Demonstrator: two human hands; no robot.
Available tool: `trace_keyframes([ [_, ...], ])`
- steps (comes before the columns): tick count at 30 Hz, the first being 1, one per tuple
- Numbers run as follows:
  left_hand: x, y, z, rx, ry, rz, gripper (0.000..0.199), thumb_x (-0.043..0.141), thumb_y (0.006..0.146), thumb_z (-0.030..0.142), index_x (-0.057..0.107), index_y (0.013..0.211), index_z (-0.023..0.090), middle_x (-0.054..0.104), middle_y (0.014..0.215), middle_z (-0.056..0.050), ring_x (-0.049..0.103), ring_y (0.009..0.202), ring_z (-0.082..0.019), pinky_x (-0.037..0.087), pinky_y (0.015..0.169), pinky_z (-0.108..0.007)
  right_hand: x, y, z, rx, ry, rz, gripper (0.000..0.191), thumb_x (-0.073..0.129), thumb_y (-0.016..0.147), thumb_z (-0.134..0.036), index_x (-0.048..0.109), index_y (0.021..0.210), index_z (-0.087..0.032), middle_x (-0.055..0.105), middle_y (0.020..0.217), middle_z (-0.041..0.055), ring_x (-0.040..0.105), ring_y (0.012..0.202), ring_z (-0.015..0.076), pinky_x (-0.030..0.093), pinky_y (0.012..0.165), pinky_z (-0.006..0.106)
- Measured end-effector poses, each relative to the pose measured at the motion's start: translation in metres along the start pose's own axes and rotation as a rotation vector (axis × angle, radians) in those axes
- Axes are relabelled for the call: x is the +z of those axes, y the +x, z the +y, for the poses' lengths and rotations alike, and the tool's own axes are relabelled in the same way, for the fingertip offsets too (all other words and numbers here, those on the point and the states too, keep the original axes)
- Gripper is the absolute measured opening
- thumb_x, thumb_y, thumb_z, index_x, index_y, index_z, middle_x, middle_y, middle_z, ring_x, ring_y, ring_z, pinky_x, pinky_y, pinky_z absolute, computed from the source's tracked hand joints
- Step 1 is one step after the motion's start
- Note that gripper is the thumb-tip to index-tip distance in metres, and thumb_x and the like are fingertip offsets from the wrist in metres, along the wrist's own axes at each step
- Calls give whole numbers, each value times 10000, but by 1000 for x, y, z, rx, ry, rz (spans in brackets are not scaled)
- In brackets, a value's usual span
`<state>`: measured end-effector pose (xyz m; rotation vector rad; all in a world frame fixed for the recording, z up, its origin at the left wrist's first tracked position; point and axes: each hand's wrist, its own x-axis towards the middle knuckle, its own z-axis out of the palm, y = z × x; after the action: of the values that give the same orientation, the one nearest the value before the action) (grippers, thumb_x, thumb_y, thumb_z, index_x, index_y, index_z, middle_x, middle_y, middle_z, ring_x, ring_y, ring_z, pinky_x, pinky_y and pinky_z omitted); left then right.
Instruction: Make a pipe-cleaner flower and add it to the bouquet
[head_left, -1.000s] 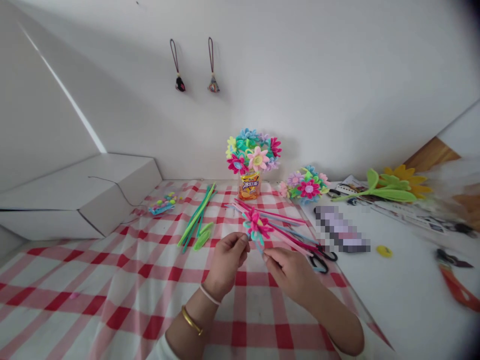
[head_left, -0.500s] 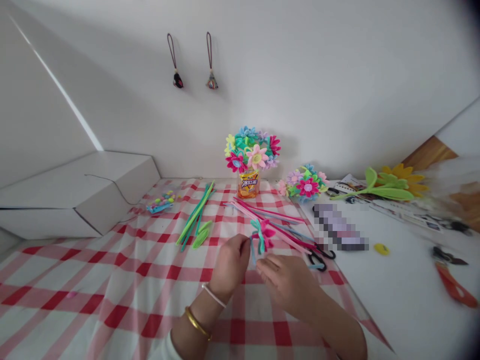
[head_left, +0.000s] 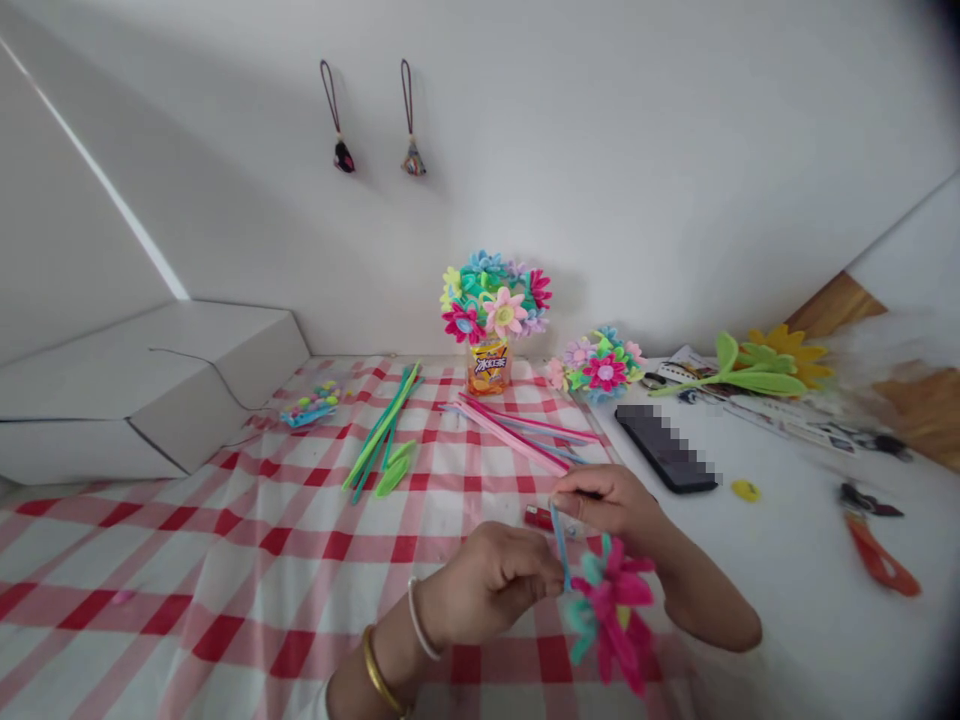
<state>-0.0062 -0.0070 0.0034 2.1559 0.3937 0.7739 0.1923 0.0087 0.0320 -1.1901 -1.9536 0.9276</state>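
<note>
Two hands (head_left: 491, 585) pinch a light-blue stem (head_left: 560, 545); pink flower (head_left: 621, 640) sits just beside.

Muted light casts soft shadows on the wall (head_left: 570, 170).

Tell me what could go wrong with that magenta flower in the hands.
The blue pipe-cleaner stem looks thin between the left hand and right hand, so a hard pull might kink it or loosen the magenta flower. The flower appears close to the right forearm in this view, so its petals could get bent against it.
</note>
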Motion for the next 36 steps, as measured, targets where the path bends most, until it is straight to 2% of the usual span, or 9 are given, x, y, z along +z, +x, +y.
trace_keyframes([
  [3, 2, 2, 0, -133, -399, 161, 182, 480, 867, 247, 552, 739, 140, 536, 696, -21, 483, 643, -99, 399, 616, -222, 2, 4, 7, 149, 288, 18, 215, 570, 752, -351, 583, 640, -168, 510, 555, -19, 447, 489, 119, 353, 454, 233],
  [8, 2, 5, -23, -359, -746, 567, 236, 537, 830, 379, 446, 754, 175, 408, 582, 68, 276, 446, -39, 224, 415, -170, 27, 10, 18, 45, 51, 103, 255, 496, 824, -350, 560, 637, -189, 489, 561, -24, 437, 534, 125, 353, 504, 238],
  [11, -6, 6, -30, -402, -626, 644, 237, 489, 852, 378, 401, 736, 190, 379, 562, 83, 270, 432, -48, 227, 406, -178, 43, 8, 13, -55, -170, 30, 253, 446, 867, -276, 547, 654, -185, 515, 589, -19, 461, 569, 122, 352, 540, 234],
  [15, -17, 3, -30, -433, -91, 678, 188, 457, 855, 303, 446, 714, 179, 443, 583, 50, 392, 514, -88, 336, 495, -216, 47, -2, -3, -181, -488, -20, 231, 381, 894, -206, 564, 754, -180, 585, 663, 5, 515, 610, 125, 339, 571, 240],
  [20, -10, 1, -35, -402, 403, 586, 134, 395, 859, 171, 495, 771, 169, 568, 662, -14, 514, 597, -131, 385, 561, -246, 49, -13, -13, -294, -817, -85, 200, 414, 849, -151, 565, 720, -176, 605, 643, 25, 530, 572, 143, 274, 525, 281],
  [23, -4, 0, -35, -383, 686, 379, 156, 390, 856, 133, 528, 790, 163, 607, 698, -46, 547, 605, -151, 372, 533, -253, 54, -18, -14, -372, -900, -138, 182, 430, 800, -95, 560, 703, -179, 603, 628, 29, 504, 529, 147, 244, 496, 303],
  [27, -5, -2, -29, -217, 940, 45, 116, 456, 838, 158, 542, 761, 170, 604, 688, -37, 536, 577, -159, 352, 516, -270, 43, -19, -17, -458, -864, -52, 205, 419, 808, -98, 566, 702, -193, 582, 620, 17, 486, 540, 149, 258, 507, 304],
  [31, -7, -1, -19, 3, 772, -74, 173, 417, 858, 150, 559, 762, 175, 623, 707, -30, 547, 607, -147, 377, 576, -279, 13, -12, -13, -342, -609, 25, 255, 419, 889, -219, 620, 732, -198, 587, 651, 12, 520, 615, 136, 339, 558, 265],
  [36, -6, -2, -10, 49, -21, 79, 152, 443, 859, 147, 583, 800, 161, 625, 739, -40, 568, 690, -132, 423, 654, -248, -3, -3, 1, -40, -60, -2, 239, 516, 855, -345, 650, 734, -188, 610, 690, 15, 562, 638, 139, 435, 586, 232],
])
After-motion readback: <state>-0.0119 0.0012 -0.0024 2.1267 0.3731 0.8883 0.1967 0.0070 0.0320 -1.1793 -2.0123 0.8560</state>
